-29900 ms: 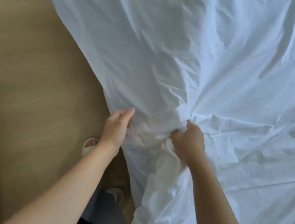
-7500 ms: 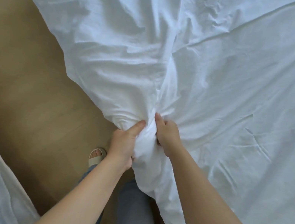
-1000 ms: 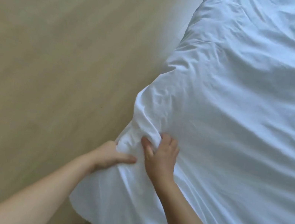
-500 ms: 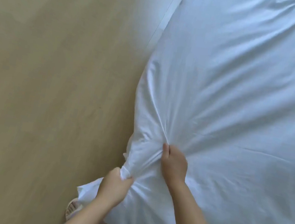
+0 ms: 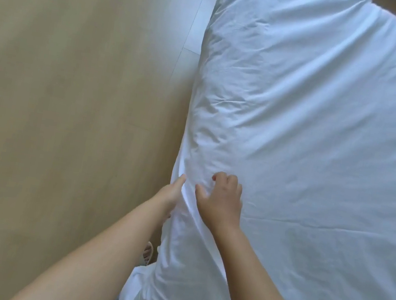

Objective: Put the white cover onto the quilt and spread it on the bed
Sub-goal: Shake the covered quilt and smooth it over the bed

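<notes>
Wooden floor [image 5: 56,100], sandalled foot [image 5: 147,254], white cover [image 5: 310,142] — left hand [image 5: 170,193] pinching its edge, right hand [image 5: 222,201] gripping a fold.

Light wood-look floor [image 5: 56,100] fills the left side; a small patch shows at top right. Quilt [image 5: 323,144] in white cover lies spread out, lightly creased, filling the right side. Bed beneath: hidden. Sandalled foot [image 5: 147,252] on floor, just beside quilt's left edge.

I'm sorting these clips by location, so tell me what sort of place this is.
Most likely a bedroom: a white quilt cover lies spread wide over what seems a bed, with pale wood-look floor alongside. The bed itself is hidden.
</notes>
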`<act>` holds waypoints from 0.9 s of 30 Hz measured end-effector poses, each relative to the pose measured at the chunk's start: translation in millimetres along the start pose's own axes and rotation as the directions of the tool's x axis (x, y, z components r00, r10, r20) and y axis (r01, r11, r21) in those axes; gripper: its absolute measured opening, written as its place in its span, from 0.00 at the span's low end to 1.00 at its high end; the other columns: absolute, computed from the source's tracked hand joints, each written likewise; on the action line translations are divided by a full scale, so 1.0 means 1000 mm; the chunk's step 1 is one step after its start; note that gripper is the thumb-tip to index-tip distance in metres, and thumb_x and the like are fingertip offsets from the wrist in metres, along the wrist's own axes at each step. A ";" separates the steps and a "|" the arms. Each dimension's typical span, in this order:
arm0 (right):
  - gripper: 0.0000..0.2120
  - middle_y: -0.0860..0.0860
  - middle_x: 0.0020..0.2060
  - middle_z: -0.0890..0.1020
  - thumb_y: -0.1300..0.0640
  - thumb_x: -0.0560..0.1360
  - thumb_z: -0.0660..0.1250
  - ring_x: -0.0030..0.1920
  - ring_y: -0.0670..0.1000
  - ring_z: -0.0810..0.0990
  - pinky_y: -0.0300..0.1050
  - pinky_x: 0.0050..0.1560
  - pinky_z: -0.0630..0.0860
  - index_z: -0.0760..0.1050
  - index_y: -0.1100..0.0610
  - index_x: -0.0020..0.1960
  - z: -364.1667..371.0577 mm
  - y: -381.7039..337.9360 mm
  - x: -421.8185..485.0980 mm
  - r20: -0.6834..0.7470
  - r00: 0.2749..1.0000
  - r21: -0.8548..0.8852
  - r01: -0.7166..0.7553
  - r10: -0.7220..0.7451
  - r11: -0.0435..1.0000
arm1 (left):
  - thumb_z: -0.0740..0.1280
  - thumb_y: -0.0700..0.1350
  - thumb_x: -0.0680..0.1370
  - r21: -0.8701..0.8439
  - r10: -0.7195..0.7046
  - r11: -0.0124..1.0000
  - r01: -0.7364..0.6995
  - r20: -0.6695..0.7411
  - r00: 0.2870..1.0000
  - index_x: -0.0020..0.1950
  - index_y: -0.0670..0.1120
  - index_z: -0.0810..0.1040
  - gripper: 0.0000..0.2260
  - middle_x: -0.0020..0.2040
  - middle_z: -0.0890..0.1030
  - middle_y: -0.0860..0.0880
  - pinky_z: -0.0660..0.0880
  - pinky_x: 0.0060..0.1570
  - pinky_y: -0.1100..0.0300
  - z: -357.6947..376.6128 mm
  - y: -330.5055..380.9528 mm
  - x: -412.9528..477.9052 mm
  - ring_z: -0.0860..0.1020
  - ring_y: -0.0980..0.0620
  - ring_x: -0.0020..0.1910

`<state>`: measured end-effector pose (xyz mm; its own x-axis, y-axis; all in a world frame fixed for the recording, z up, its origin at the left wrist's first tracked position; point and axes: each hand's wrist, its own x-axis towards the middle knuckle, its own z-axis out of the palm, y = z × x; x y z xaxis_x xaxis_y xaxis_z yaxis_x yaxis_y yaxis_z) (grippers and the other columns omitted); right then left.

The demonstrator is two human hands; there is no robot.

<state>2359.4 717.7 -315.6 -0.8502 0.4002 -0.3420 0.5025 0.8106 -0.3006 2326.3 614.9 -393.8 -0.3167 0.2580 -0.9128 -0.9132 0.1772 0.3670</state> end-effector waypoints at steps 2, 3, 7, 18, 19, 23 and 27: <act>0.18 0.51 0.58 0.68 0.48 0.76 0.62 0.59 0.53 0.66 0.46 0.56 0.68 0.68 0.56 0.62 0.004 -0.004 0.011 0.001 1.000 0.022 0.004 -0.004 1.000 | 0.62 0.76 0.60 -0.158 -0.070 0.984 0.087 0.109 0.992 0.70 0.49 0.71 0.46 0.65 0.76 0.46 0.69 0.66 0.49 -0.001 0.013 0.032 0.76 0.46 0.63; 0.19 0.51 0.58 0.68 0.48 0.76 0.62 0.60 0.53 0.65 0.46 0.57 0.67 0.67 0.56 0.63 0.006 -0.006 0.016 0.000 1.000 0.037 0.018 -0.018 0.999 | 0.65 0.75 0.59 -0.199 -0.069 0.975 0.095 0.137 0.988 0.66 0.49 0.75 0.44 0.62 0.79 0.45 0.71 0.64 0.50 -0.003 0.019 0.042 0.78 0.47 0.59; 0.23 0.52 0.61 0.67 0.45 0.77 0.62 0.63 0.53 0.64 0.45 0.62 0.62 0.66 0.57 0.67 0.004 -0.022 0.033 -0.003 1.000 0.141 0.018 -0.017 0.990 | 0.70 0.51 0.74 -0.359 0.110 0.927 -0.110 -0.020 0.994 0.56 0.42 0.81 0.16 0.48 0.84 0.45 0.78 0.47 0.56 0.006 0.048 0.026 0.83 0.48 0.46; 0.05 0.60 0.45 0.79 0.61 0.72 0.62 0.50 0.61 0.77 0.46 0.45 0.70 0.74 0.62 0.44 -0.088 -0.061 0.108 0.073 0.984 0.216 -0.172 0.160 0.961 | 0.63 0.37 0.76 0.496 0.842 0.280 -0.822 0.284 0.458 0.40 0.42 0.75 0.06 0.28 0.67 0.52 0.59 0.34 0.64 0.027 0.084 -0.079 0.66 0.52 0.33; 0.04 0.60 0.40 0.77 0.63 0.72 0.60 0.46 0.60 0.76 0.47 0.43 0.68 0.70 0.62 0.38 -0.099 -0.053 0.112 -0.015 0.975 0.238 -0.213 0.223 0.948 | 0.64 0.39 0.77 0.475 0.786 0.295 -0.829 0.372 0.493 0.41 0.45 0.76 0.05 0.29 0.65 0.54 0.61 0.36 0.62 0.030 0.092 -0.079 0.66 0.54 0.33; 0.09 0.55 0.31 0.69 0.59 0.64 0.54 0.38 0.59 0.71 0.48 0.39 0.66 0.69 0.64 0.35 -0.140 -0.002 0.117 -0.298 0.788 0.445 -0.384 0.538 0.809 | 0.66 0.47 0.78 0.422 0.646 0.579 -0.698 0.285 0.708 0.65 0.48 0.75 0.15 0.43 0.72 0.53 0.68 0.47 0.65 0.031 0.126 -0.044 0.71 0.60 0.40; 0.08 0.52 0.29 0.64 0.62 0.68 0.53 0.38 0.57 0.66 0.46 0.38 0.62 0.59 0.58 0.31 -0.152 0.023 0.121 -0.289 0.704 0.389 -0.532 0.648 0.752 | 0.63 0.53 0.79 0.306 0.338 0.884 -0.353 0.102 0.936 0.74 0.46 0.63 0.25 0.66 0.70 0.48 0.68 0.56 0.59 0.026 0.167 0.009 0.71 0.52 0.60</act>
<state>2244.5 849.5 -228.5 -0.3185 0.9310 -0.1781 0.8915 0.2303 -0.3900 2177.6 671.9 -336.3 -0.5789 0.3983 -0.7115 -0.6171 0.3563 0.7016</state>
